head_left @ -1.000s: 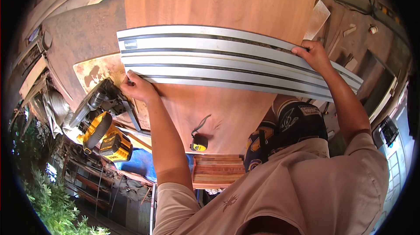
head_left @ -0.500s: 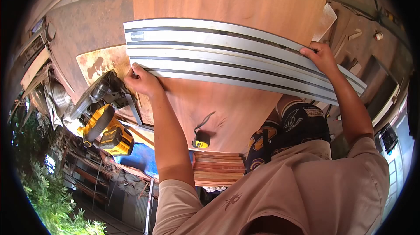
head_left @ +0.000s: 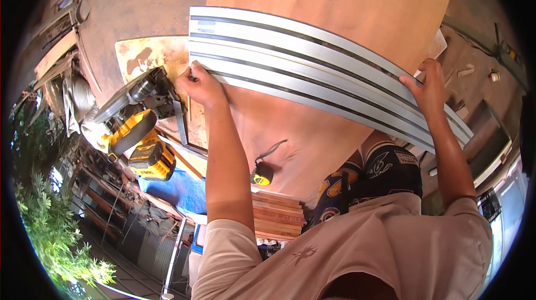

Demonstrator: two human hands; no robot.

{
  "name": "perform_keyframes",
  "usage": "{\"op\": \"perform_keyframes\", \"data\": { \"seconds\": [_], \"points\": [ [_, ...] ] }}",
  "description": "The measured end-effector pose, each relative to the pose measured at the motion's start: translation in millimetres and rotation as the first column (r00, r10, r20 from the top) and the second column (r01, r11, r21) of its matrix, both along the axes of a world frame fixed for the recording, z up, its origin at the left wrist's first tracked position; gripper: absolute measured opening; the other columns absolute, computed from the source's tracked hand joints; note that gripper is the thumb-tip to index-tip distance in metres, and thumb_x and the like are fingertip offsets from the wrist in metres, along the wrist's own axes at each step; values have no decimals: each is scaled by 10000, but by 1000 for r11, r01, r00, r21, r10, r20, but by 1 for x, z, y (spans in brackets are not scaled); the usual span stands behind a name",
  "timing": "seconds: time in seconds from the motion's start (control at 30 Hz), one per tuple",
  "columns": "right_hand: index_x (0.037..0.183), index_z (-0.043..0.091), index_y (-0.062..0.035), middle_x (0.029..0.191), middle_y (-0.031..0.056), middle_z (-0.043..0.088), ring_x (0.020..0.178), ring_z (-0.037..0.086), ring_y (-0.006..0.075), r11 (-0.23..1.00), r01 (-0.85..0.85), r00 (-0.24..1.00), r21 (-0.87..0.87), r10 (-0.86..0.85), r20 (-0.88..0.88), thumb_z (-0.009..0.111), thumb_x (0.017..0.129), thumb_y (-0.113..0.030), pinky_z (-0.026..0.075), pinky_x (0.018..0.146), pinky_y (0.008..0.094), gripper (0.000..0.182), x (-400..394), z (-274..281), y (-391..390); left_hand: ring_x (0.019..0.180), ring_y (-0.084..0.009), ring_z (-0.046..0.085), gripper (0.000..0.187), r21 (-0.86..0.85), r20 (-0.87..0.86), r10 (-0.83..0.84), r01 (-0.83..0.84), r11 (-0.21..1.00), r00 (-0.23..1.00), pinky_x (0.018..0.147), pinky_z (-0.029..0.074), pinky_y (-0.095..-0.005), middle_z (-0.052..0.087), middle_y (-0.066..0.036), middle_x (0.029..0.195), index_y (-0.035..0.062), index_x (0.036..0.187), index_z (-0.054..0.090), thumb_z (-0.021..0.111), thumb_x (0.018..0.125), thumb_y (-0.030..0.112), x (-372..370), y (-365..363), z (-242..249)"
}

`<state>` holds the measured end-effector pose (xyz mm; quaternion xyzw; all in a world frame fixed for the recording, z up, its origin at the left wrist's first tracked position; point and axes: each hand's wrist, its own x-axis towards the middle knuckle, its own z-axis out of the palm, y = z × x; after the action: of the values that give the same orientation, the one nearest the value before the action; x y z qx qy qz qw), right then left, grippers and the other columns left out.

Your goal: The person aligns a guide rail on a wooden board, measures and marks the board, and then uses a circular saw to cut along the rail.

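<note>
A long silver track-saw guide rail (head_left: 290,65) with dark strips lies at a slant across a reddish-brown wooden board (head_left: 335,4). My left hand (head_left: 202,87) is closed at the rail's left end, gripping its near edge. Farther along, my right hand (head_left: 429,88) holds the rail's far edge, its thumb pressed on the edge and its fingers beside the board's right edge. The fingertips under the rail are hidden. On the near part of the board sits a yellow and black tape measure (head_left: 261,175) with a dark strap.
Left of the board, a yellow and black cordless circular saw (head_left: 142,132) rests by a stained light panel (head_left: 131,54). Stacked wooden strips (head_left: 276,216) and a blue sheet (head_left: 178,188) are below the board. Wood scraps (head_left: 463,71) lie at the right.
The view has shifted, so the board and rail sit farther right. The rail slants more steeply across the board. My right hand's fingers have spread from the thumb toward the board's edge.
</note>
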<state>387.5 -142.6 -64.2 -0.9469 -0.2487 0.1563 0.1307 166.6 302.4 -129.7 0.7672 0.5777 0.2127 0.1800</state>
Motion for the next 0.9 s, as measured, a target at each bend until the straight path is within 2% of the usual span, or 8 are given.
{"op": "perform_keyframes", "data": {
  "seconds": [0.03,0.13,0.27,0.37,0.5,0.57,0.67,0.9],
  "points": [
    [1041,555,-29,1231,170,545,1120,524,334,998,55,998,37,-54,-44,857,664,-221,442,891,415,520,-5,1,5,793,-294,574,320,9,6,7,-7,1000,1000,716,482,-398,612,-170,917,-13,976,564,638,921,293,2,-1,1],
    [1050,553,-30,1218,181,553,1135,524,353,959,-81,987,270,39,158,841,687,-205,429,949,425,495,-10,7,48,789,-263,529,329,-38,38,43,-42,998,998,733,450,-394,581,-153,891,-35,939,581,649,916,286,4,-2,6],
    [1158,549,-43,1334,186,487,1260,453,383,830,-269,942,489,333,-47,804,706,-200,369,1050,465,543,-30,-11,136,807,-278,543,327,-95,31,88,-85,992,996,748,454,-402,585,-167,904,-29,957,567,638,920,288,6,-4,8],
    [1207,538,-37,1372,178,465,1331,394,361,702,-422,861,574,508,11,793,717,-204,324,1110,475,577,-42,-18,213,815,-298,582,302,-104,-1,91,-90,990,996,754,466,-415,611,-186,908,-15,961,565,624,923,278,6,-4,10],
    [1228,541,-36,1402,182,447,1346,377,361,648,-509,815,566,574,76,764,756,-263,306,1126,471,570,-47,-31,267,767,-309,589,294,-141,-22,106,-108,984,994,718,474,-415,624,-185,895,-9,979,553,609,930,276,8,-5,13],
    [1253,543,-36,1430,192,427,1363,359,353,649,-630,762,425,622,181,725,789,-345,291,1136,462,586,-50,-37,273,769,-306,591,293,-118,-18,89,-90,989,996,713,474,-413,624,-186,893,-5,981,552,606,932,279,4,-3,7],
    [1271,542,-35,1438,202,421,1374,350,340,655,-649,749,388,640,172,691,808,-404,279,1142,457,611,-48,-34,274,761,-303,595,291,-98,-40,89,-93,991,995,702,474,-409,624,-181,873,6,983,554,604,932,288,2,-1,6],
    [1298,519,-65,1496,226,325,1403,273,425,686,-642,757,343,637,144,698,822,-366,254,1136,527,591,-51,-34,277,830,-352,627,297,-118,-89,118,-128,985,989,738,479,-443,660,-185,938,35,1046,584,589,931,309,6,-4,10]
  ]
}}
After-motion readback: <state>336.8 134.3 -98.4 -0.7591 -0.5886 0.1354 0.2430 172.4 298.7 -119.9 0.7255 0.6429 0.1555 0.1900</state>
